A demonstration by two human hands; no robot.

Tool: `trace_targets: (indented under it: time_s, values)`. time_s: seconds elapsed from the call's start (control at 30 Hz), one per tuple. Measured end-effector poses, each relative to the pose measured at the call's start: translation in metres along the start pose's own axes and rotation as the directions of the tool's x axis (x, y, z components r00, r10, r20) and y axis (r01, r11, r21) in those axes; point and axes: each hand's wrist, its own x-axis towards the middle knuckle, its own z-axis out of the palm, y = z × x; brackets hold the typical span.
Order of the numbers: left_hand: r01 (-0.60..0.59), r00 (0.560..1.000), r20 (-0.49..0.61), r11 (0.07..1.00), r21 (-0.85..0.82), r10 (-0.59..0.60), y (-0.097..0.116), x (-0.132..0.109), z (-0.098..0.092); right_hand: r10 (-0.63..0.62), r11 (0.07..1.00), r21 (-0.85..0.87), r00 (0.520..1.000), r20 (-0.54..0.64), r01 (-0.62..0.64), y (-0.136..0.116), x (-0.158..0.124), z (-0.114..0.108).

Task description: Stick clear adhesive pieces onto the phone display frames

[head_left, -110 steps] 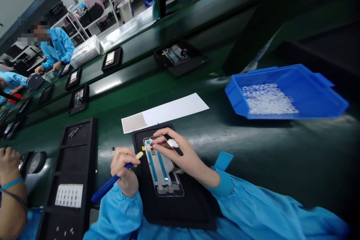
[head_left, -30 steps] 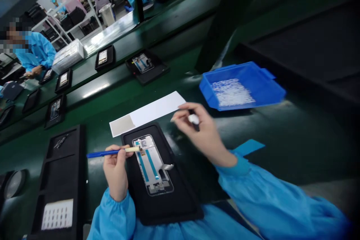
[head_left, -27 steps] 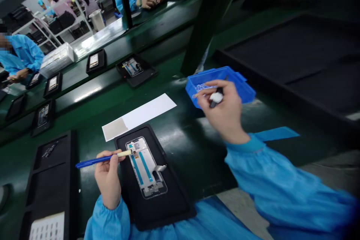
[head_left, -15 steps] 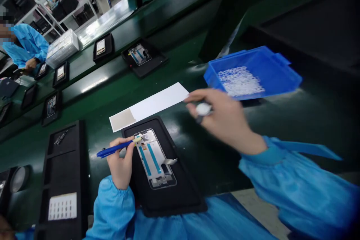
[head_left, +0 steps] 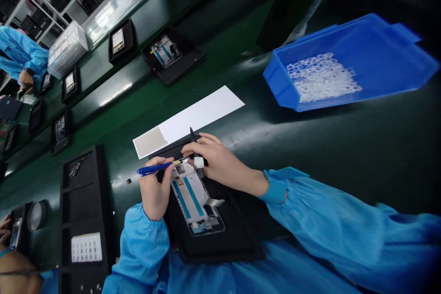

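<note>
My left hand (head_left: 155, 188) pinches a blue pen-like tool (head_left: 155, 168) whose pale tip reaches the top edge of an open phone frame (head_left: 193, 202). Silver inside, with two blue strips and a raised flex tab at its lower right, the phone lies in a black tray (head_left: 220, 239). Over the phone's upper right corner, my right hand (head_left: 220, 163) is closed around what look like black tweezers (head_left: 192, 134), their pointed end upward, with a white wrapped part (head_left: 199, 162). Its fingertips are close to the phone's top edge; whether they hold a small part there is unclear.
A blue bin (head_left: 379, 55) of small white rings stands at right. Behind the tray lies a white strip (head_left: 203, 108). A compartmented black tray (head_left: 81, 206) with small parts is at left. More phone trays (head_left: 172, 66) sit further back; co-workers' hands show at left.
My right hand has come left from beside the blue bin to the top of the phone. My left hand stays there with the blue tool. The view has shifted slightly.
</note>
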Motion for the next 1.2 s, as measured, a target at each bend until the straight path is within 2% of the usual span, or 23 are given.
trace_targets:
  time_s: [0.23,0.93,1.07,1.2]
  values:
    - [-0.046,0.998,0.045,0.997,0.059,0.044,0.005,0.005,-0.001,0.046,0.998,0.047,0.999,0.026,-0.047,0.0,0.001,-0.001]
    - [-0.216,0.975,0.081,0.962,0.168,0.205,0.016,0.012,0.001,0.047,0.997,0.06,0.999,0.003,-0.047,-0.002,0.001,-0.001]
    - [-0.254,0.964,0.131,0.949,0.188,0.232,0.018,0.014,0.0,0.058,0.997,0.054,0.998,0.019,-0.059,-0.001,0.0,-0.001]
    - [-0.237,0.961,0.178,0.96,0.148,0.21,0.015,0.015,0.002,0.04,0.999,0.028,0.999,-0.006,-0.039,0.0,0.0,0.001]
